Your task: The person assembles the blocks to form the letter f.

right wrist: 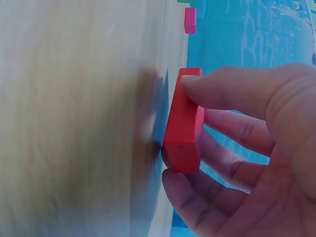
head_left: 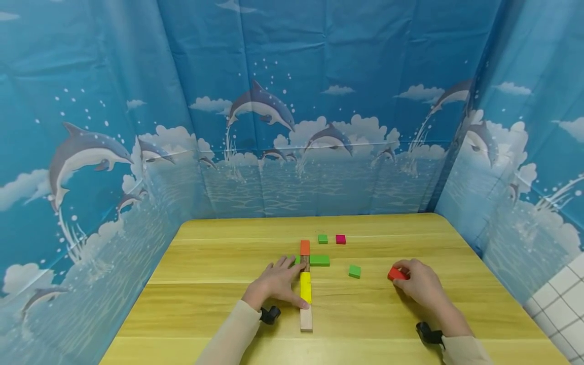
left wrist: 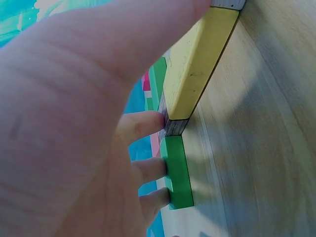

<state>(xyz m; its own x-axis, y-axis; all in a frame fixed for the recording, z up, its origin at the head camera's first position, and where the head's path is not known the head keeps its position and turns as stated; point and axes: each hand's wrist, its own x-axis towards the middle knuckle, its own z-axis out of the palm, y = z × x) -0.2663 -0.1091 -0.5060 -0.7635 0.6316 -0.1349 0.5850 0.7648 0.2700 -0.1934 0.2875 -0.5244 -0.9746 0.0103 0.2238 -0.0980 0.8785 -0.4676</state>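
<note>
A row of wooden blocks runs away from the person: a pale block (head_left: 306,320) nearest, then a yellow block (head_left: 306,289), a dark brown block (head_left: 306,264) and an orange block (head_left: 305,248). My left hand (head_left: 278,284) spreads over its left side, thumb by the joint of the pale and yellow blocks. In the left wrist view the index fingertip touches the brown block and two other fingertips meet a green block (left wrist: 178,173). A second green block (head_left: 320,260) lies right of the brown one. Further right, my right hand (head_left: 422,285) pinches a red block (right wrist: 183,118) between thumb and fingers, close over the table.
Between row and right hand lies a small green block (head_left: 354,271). Another small green block (head_left: 323,239) and a magenta block (head_left: 340,239) lie farther back. A blue dolphin-print curtain (head_left: 292,187) encloses the wooden table (head_left: 191,304) at back and sides.
</note>
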